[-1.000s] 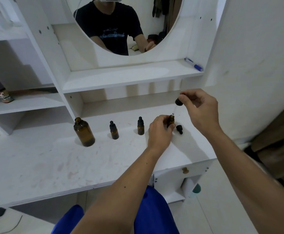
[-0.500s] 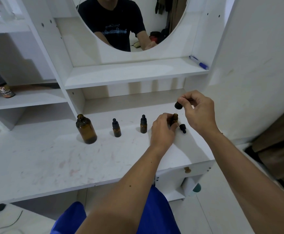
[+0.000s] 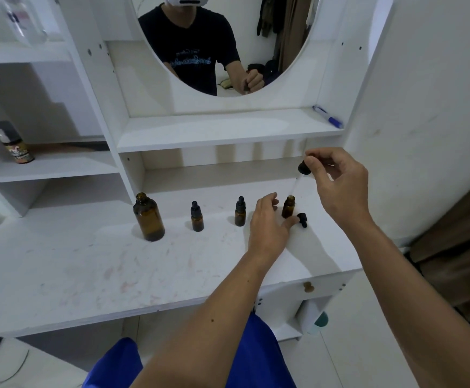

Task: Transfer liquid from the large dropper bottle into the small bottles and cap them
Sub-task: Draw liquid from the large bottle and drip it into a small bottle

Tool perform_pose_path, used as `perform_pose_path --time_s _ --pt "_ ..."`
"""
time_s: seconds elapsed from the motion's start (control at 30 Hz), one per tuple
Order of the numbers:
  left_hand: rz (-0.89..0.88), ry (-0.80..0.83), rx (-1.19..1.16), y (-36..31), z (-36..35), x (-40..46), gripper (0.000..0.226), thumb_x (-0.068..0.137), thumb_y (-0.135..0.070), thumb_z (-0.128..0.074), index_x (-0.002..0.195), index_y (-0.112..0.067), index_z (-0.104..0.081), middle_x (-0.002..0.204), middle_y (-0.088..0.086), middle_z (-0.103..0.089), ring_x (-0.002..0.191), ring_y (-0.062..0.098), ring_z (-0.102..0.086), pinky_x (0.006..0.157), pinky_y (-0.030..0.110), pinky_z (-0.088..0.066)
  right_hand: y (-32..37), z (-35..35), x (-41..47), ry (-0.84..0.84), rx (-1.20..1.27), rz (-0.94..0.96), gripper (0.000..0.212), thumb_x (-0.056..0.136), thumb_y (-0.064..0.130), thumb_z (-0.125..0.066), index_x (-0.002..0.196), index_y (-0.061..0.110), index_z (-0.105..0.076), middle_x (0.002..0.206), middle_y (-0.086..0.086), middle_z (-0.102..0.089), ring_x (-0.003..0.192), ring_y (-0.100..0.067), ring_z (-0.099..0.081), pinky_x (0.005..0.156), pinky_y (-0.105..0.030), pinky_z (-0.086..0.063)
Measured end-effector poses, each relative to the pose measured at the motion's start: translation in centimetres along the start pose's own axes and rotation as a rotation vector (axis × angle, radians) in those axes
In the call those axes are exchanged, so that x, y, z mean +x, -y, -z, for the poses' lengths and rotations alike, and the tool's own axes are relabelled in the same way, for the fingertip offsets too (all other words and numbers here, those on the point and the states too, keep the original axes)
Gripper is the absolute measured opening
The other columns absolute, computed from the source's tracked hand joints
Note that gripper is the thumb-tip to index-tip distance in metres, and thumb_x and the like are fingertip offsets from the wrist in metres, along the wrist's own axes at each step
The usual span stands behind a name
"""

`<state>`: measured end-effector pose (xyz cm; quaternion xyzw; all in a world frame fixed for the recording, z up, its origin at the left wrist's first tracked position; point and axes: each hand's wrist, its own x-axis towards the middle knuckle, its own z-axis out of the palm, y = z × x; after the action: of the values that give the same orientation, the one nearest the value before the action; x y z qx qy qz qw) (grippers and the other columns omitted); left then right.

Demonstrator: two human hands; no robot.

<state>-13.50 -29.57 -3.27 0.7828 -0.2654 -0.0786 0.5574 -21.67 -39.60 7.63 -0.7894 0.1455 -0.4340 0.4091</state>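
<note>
The large dropper [image 3: 303, 168] is pinched at its black bulb by the right hand [image 3: 340, 186], raised above and just right of the open small bottle [image 3: 288, 207]; its clear glass tube slants down toward that bottle's mouth, tip near the rim, contact cannot be told. The left hand [image 3: 268, 228] is released, fingers spread and relaxed, just left of the open small bottle and not gripping it; one fingertip lies close to the loose small cap [image 3: 302, 219], which rests on the desk [image 3: 88, 264] just right of that bottle, below the right hand. Whether the cap is touched cannot be told.

Two capped small bottles [image 3: 197, 216] [image 3: 240, 211] stand left of the left hand, the nearer one just beside its knuckles. The large dropper bottle [image 3: 148, 217] stands uncapped, well to the left of both hands.

Step judged: filling of the third small bottle is at or near its end; two bottles look done. Liquid level in the open bottle is not readable.

Next move likely calls for the loose small cap to be picked up by the left hand and screwed onto the open bottle, which needs steadying since it is light and easily tipped. The dropper is then to be carried back past the capped bottles to the large bottle, tube kept clear of them.
</note>
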Motion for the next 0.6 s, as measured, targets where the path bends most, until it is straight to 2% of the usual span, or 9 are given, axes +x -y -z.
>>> perform_pose_path --time_s 0.17,0.3,0.43,0.5,0.6 --pt "0.035 0.030 -0.103 0.7 2.3 -2.3 0.070 0.085 -0.030 -0.085 0.144 -0.019 -0.049 0.129 -0.004 -0.061 0.121 0.009 -0.057 0.109 0.029 -0.048 2.7 -0.8 -0.6 0.016 0.007 0.050 0.012 0.101 0.015 -0.072 0.110 0.009 -0.075 0.096 0.004 -0.077 0.088 0.003 -0.075 0.087 -0.014 -0.056" --pt "0.039 0.105 -0.148 1.6 6.9 -4.7 0.062 0.084 -0.027 -0.086 0.138 -0.021 -0.058 0.122 -0.008 -0.065 0.112 0.004 -0.062 0.102 0.020 -0.051 5.2 -3.2 -1.3 0.058 0.133 0.025 0.008 0.101 0.016 -0.073 0.109 0.016 -0.075 0.096 0.005 -0.079 0.092 -0.009 -0.079 0.092 -0.025 -0.060" --pt "0.006 0.091 -0.120 3.4 13.2 -6.8 0.052 0.084 -0.028 -0.086 0.131 -0.019 -0.064 0.116 -0.009 -0.070 0.106 0.001 -0.066 0.093 0.011 -0.052 7.6 -7.0 -2.1 0.113 0.255 0.047 0.007 0.102 0.013 -0.072 0.108 0.012 -0.075 0.096 -0.001 -0.080 0.094 -0.014 -0.079 0.092 -0.025 -0.060" --pt "0.017 0.065 -0.097 4.5 16.4 -7.7 0.052 0.083 -0.030 -0.086 0.129 -0.021 -0.065 0.114 -0.011 -0.072 0.105 0.001 -0.068 0.092 0.014 -0.054 8.8 -9.2 -2.4 0.145 0.293 0.064 0.007 0.101 0.011 -0.071 0.108 0.010 -0.075 0.094 -0.001 -0.079 0.093 -0.013 -0.079 0.091 -0.025 -0.060" --pt "0.048 -0.002 -0.094 6.1 20.9 -8.7 0.049 0.080 -0.031 -0.088 0.124 -0.022 -0.068 0.110 -0.008 -0.074 0.103 0.007 -0.071 0.095 0.027 -0.059 10.5 -12.2 -2.8 0.199 0.327 0.095 0.008 0.101 0.007 -0.071 0.105 0.013 -0.074 0.088 0.012 -0.078 0.087 -0.003 -0.076 0.087 -0.018 -0.057"
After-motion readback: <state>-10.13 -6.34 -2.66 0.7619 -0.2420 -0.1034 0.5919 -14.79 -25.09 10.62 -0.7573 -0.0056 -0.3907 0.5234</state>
